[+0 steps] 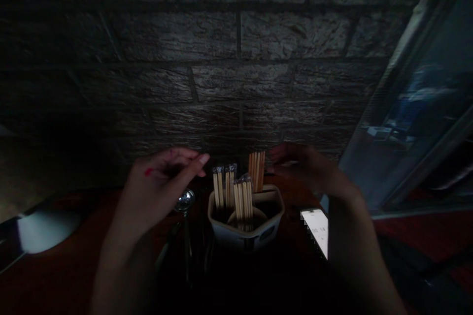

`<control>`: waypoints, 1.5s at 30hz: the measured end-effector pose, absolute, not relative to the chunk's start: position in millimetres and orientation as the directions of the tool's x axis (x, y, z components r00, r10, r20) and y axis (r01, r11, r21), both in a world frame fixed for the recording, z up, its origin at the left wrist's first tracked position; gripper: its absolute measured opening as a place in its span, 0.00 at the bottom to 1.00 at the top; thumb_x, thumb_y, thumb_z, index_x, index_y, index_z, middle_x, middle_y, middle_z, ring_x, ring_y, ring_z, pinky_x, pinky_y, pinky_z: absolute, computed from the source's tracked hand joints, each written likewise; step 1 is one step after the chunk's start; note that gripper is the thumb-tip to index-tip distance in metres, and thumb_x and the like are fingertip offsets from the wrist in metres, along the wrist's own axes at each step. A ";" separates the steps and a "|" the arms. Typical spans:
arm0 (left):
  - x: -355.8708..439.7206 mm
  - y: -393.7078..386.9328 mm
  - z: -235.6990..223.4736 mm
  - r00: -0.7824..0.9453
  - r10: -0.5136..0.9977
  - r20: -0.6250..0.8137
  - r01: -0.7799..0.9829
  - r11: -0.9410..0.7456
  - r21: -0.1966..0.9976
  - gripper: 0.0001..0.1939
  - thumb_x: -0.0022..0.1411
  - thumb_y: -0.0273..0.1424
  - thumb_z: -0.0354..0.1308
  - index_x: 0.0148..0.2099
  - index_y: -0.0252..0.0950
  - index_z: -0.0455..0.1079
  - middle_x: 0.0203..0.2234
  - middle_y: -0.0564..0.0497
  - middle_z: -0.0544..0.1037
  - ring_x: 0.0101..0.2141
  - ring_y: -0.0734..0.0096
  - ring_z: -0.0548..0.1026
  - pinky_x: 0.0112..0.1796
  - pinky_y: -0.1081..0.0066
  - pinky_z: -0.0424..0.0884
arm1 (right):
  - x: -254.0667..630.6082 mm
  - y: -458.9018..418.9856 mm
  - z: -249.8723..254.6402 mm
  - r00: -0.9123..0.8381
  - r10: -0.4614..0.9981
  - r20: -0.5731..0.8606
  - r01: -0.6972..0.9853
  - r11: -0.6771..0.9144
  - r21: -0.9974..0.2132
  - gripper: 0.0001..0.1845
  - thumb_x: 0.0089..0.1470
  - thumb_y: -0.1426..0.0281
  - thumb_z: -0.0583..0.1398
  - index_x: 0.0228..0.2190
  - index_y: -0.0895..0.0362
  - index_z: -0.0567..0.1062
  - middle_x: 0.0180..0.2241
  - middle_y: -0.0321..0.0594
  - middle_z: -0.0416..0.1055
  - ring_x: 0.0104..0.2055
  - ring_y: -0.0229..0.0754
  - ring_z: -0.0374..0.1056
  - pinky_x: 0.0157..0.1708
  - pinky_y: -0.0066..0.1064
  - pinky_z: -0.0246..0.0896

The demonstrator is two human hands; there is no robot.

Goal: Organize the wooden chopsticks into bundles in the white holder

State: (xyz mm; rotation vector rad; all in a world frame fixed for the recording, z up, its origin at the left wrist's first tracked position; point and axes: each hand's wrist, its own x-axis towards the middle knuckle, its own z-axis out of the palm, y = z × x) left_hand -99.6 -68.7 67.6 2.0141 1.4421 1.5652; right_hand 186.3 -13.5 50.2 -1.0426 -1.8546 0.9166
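A white holder (pixel 258 236) stands on the dark red table, filled with several upright packs of wooden chopsticks (pixel 242 199). My left hand (pixel 162 182) hovers just left of it, fingers loosely stretched toward the packs and holding nothing. My right hand (pixel 306 167) reaches in from the right, its fingertips close to the tallest bundle of chopsticks (pixel 256 171); the dim light hides whether they touch. A metal spoon (pixel 185 204) stands below my left hand.
A dark brick wall (pixel 236 59) rises right behind the table. A lit phone screen (pixel 317 230) lies to the right of the holder. A pale glare patch (pixel 44 229) shows on the table at left. A window frame (pixel 414 108) slants at right.
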 end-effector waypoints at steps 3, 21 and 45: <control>-97.0 -65.0 65.2 -0.066 0.767 0.638 0.559 -0.502 0.660 0.05 0.59 0.35 0.64 0.32 0.40 0.75 0.25 0.56 0.80 0.28 0.74 0.77 0.32 0.74 0.72 | 177.4 -4.5 45.4 -0.434 0.868 0.241 0.199 0.353 -0.914 0.19 0.46 0.63 0.68 0.40 0.56 0.76 0.41 0.42 0.77 0.44 0.43 0.73 0.45 0.35 0.68; -89.6 -48.7 60.2 -0.057 0.796 0.603 0.467 -0.513 0.721 0.06 0.59 0.34 0.63 0.36 0.37 0.75 0.27 0.54 0.81 0.31 0.71 0.79 0.37 0.72 0.74 | 151.0 10.9 29.9 -0.553 0.790 0.263 0.082 0.366 -0.927 0.11 0.52 0.63 0.66 0.37 0.54 0.80 0.37 0.36 0.78 0.39 0.39 0.71 0.41 0.33 0.66; -79.9 -32.3 43.9 0.083 0.796 0.600 0.450 -0.567 0.690 0.10 0.62 0.37 0.61 0.41 0.37 0.77 0.37 0.51 0.82 0.40 0.67 0.78 0.46 0.68 0.72 | 144.0 12.5 26.2 -0.556 0.808 0.194 0.066 0.276 -0.959 0.13 0.51 0.62 0.66 0.38 0.56 0.81 0.38 0.37 0.79 0.38 0.38 0.73 0.38 0.30 0.67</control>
